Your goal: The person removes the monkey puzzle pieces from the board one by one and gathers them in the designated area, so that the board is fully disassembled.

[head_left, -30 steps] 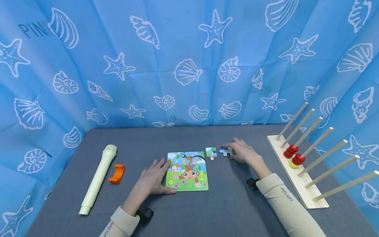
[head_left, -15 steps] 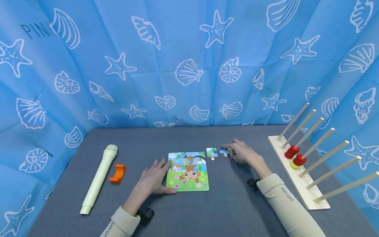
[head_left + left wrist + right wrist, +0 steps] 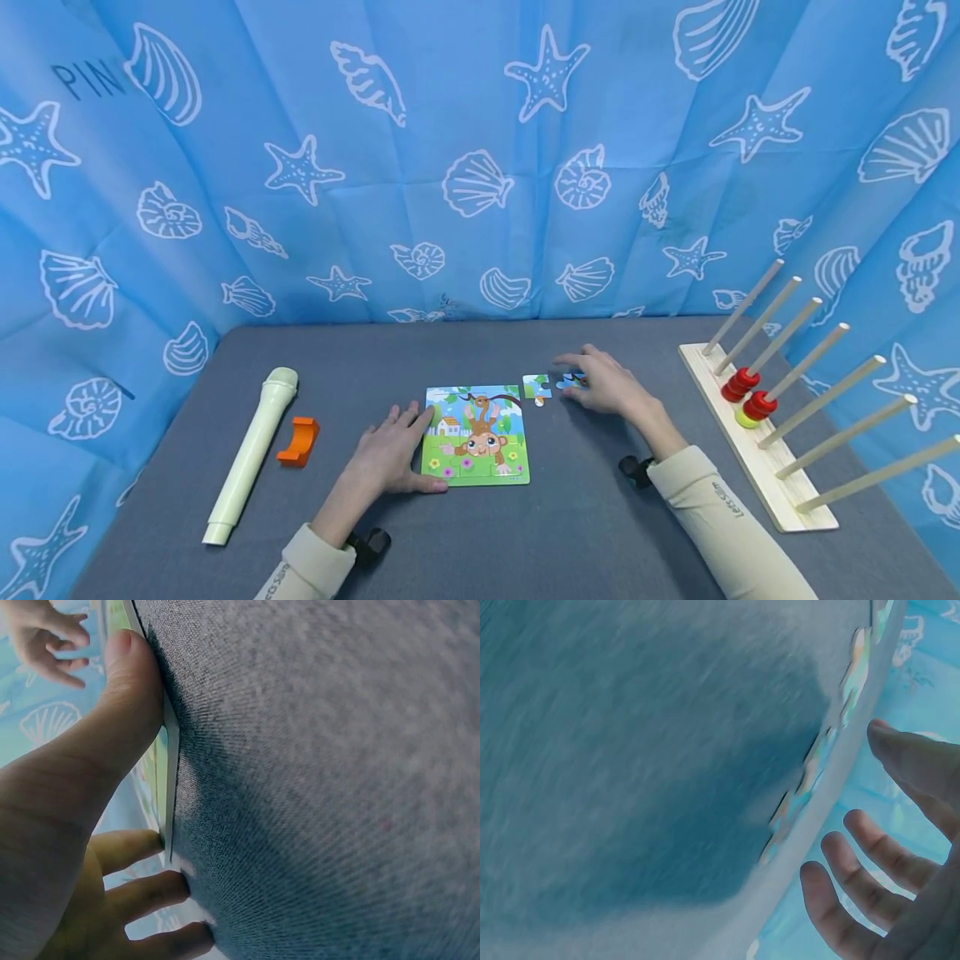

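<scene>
A square jigsaw puzzle with a monkey picture [image 3: 480,433] lies flat in the middle of the table. My left hand [image 3: 386,454] is spread along its left side; the thumb rests at the lower left corner, and in the left wrist view thumb and fingertips meet the board's edge [image 3: 171,787]. To the right of the puzzle lie two loose jigsaw pieces, a sky-and-leaf one [image 3: 534,385] and one with a dark branch [image 3: 573,381]. Over the branch piece hovers my right hand [image 3: 611,387], fingers parted and holding nothing; it partly covers that piece in the head view.
On the left lie a pale green toy microphone [image 3: 251,458] and an orange curved block [image 3: 298,441]. A wooden peg board [image 3: 757,442] with upright sticks and red and yellow-green rings stands at the right. Behind the table hangs a blue shell-print curtain [image 3: 480,167].
My right hand has risen off the branch piece and shifted slightly left, its fingers parting. The left hand and the puzzle have stayed in place.
</scene>
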`<state>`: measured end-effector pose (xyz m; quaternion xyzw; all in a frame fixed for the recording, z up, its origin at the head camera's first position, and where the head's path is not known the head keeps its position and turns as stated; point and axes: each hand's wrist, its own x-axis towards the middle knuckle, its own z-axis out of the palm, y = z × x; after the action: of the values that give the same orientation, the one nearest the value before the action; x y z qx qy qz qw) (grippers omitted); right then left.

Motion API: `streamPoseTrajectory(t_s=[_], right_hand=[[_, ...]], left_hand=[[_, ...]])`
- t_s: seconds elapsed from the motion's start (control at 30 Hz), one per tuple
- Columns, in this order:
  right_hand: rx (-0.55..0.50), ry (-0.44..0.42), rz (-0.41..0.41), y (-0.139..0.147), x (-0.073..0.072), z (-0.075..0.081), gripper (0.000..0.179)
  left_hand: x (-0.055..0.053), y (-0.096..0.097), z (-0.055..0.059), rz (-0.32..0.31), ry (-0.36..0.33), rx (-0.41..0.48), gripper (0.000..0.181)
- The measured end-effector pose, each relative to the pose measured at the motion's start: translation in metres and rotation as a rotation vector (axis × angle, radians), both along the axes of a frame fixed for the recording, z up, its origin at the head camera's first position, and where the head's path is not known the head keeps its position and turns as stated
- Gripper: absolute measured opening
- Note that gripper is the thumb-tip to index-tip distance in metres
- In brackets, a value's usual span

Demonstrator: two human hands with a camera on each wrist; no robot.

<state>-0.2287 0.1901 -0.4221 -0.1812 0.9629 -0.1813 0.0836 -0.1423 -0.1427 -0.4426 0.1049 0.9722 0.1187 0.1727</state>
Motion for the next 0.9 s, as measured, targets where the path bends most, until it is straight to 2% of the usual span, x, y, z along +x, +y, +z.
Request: streamPoseTrajectory(t_s=[0.5, 0.9], right_hand=[[-0.064, 0.016, 0.073, -0.032, 0.011, 0.006, 0.046], [-0.110, 0.014, 0.155, -0.053, 0.017, 0.000, 0.046]], left_hand=[[0.002, 0.000, -0.001, 0.002, 0.009, 0.006, 0.112], [0.002, -0.001, 0.000, 0.005, -0.006, 0.005, 0.112]])
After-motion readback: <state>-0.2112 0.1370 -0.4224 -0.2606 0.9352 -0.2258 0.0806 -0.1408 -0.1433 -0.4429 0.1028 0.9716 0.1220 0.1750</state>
